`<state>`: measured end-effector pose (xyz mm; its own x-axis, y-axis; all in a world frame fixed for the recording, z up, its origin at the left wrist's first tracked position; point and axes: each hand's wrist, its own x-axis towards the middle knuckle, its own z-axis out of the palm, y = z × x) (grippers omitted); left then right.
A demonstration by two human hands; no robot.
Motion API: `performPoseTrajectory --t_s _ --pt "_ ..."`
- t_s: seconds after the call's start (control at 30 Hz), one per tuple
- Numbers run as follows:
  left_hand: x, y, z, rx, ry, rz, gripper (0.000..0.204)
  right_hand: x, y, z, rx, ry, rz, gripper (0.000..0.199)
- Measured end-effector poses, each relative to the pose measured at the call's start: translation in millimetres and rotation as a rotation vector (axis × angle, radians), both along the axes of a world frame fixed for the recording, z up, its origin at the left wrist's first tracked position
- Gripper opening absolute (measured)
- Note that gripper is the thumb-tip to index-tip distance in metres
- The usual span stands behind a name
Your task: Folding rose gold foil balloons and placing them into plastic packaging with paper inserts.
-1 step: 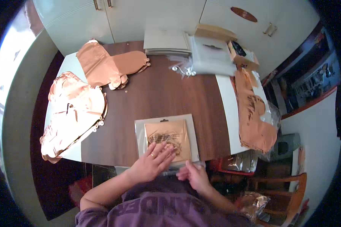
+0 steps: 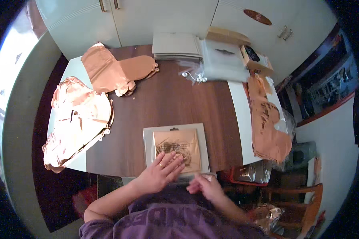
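A clear flat bag with a pale card backing (image 2: 204, 144) lies at the table's near edge, a hanging slot at its top. Inside shows a folded rose-gold foil balloon (image 2: 187, 137) with dark print and a coiled thin strand on it. My left hand (image 2: 157, 174) rests on the lower part of this package, fingers stretched out flat, a ring on one finger. Just off the package's lower right corner is my right hand (image 2: 205, 187). Its thumb is up and its fingers are partly curled and smeared by motion; whether they hold anything is unclear.
Flat rose-gold foil balloons lie in piles at the left front (image 2: 77, 123), left back (image 2: 103, 69) and right (image 2: 269, 135). Grey cards (image 2: 175, 46), clear bags (image 2: 223, 59), white ribbon rolls (image 2: 199, 78) and an open carton (image 2: 255, 61) sit at the back. A wooden chair (image 2: 313, 211) stands right.
My right hand has moved slightly down and away from the package's lower edge. The left hand stays flat on the package. The whole view has shifted a little.
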<state>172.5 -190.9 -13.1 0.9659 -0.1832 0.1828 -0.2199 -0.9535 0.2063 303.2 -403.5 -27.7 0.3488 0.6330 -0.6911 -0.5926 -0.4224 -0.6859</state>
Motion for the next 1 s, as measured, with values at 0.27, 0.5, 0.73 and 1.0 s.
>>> performPoseTrajectory --t_s 0.27,0.5,0.73,1.0 --pt "-1 14 3 0.015 0.020 0.012 0.056 145 83 102 -0.030 -1.160 0.496 0.017" --pt "-3 15 -6 -0.091 -0.005 -0.015 0.053 253 262 42 0.072 -1.534 0.266 0.016" --pt "-6 15 0 -0.143 0.015 0.001 0.052 277 322 53 -0.280 -1.898 0.951 0.015" --pt "-5 16 -11 -0.209 -0.061 0.012 0.048 288 332 42 -0.258 -1.822 0.897 0.017"
